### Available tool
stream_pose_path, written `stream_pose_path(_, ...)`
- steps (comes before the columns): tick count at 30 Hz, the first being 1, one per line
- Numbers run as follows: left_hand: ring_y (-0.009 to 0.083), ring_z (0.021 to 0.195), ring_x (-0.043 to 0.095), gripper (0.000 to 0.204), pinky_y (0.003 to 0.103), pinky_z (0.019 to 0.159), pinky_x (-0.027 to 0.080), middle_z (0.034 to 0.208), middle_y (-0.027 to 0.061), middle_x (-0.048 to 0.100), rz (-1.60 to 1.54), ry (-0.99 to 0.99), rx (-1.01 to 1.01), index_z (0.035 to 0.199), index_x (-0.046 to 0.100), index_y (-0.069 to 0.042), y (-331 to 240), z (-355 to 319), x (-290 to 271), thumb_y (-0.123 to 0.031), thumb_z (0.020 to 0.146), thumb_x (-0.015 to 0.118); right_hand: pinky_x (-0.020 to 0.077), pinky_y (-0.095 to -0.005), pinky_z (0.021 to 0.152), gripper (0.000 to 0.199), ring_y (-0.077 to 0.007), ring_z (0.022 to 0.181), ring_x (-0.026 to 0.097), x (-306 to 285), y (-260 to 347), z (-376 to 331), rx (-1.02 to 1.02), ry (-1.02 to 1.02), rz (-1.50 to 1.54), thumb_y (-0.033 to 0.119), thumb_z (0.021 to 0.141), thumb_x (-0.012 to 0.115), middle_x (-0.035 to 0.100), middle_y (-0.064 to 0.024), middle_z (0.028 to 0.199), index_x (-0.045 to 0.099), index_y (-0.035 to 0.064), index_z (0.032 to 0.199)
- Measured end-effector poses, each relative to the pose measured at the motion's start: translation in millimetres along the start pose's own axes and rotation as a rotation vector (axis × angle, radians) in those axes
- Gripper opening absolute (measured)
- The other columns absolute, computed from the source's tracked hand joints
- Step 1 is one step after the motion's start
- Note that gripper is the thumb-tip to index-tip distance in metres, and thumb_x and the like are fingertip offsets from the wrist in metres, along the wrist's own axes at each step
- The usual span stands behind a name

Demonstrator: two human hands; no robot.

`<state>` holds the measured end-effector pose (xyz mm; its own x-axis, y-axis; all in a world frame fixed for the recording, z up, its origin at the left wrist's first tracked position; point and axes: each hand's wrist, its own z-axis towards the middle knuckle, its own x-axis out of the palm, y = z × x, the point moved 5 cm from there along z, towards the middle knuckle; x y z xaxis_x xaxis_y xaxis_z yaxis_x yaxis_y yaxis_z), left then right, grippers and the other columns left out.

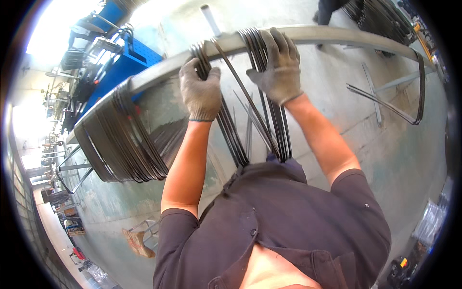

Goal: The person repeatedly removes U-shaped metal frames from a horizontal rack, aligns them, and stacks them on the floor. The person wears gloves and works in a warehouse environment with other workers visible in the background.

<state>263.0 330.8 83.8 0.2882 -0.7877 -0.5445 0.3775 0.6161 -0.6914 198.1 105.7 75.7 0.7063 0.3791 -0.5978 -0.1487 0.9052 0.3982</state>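
While bent steel wire loops are hanging over a long grey rail (337,34), two bundles of them are being handled by gloved hands. The left hand (199,89) is being closed around the left bundle (231,130) just below the rail, its fingers (192,72) wrapped tight about the wires near their top bend. The right hand (279,62) is being laid over the right bundle (276,125) where that bundle crosses the rail, fingers spread and curled on the wires rather than clenched; whether they are fully gripped cannot be told. One single dark wire (243,91) is slanting between the two hands, from the rail down toward the right bundle. Farther left along the rail a large stack of hanging loops (125,139) is resting untouched, and a lone loop (421,86) is hanging near the rail's right end. Judged from this, loops are being sorted or slid along the rail into groups; the next move is likely calling for the slanted wire to be freed without tangling the neighbouring ones.
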Motion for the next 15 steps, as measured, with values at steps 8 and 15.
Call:
stream_pose_path(8,0.0260,0.105,0.078,0.049,0.039,0.092,0.067,0.127,0.0169,0.078,-0.738,0.443,-0.901,0.148,0.062,0.006,64,-144,14,-0.014,0.106,0.080,0.0622,-0.0443,0.094,0.050,-0.0342,0.099,0.081,2,-26,-119,0.827,0.822,0.458,0.038,0.085,0.091,0.083,-0.0207,0.100,0.081,-0.0010,0.115)
stream_pose_path(15,0.0207,0.098,0.076,0.031,0.037,0.090,0.063,0.113,0.0100,0.078,-0.762,0.664,-0.872,0.130,0.073,0.003,10,-155,42,-0.007,0.101,0.080,0.0635,-0.0391,0.090,0.048,-0.0218,0.095,0.082,25,-27,-141,0.877,0.896,0.704,0.037,0.088,0.092,0.086,-0.0166,0.102,0.083,-0.0010,0.115)
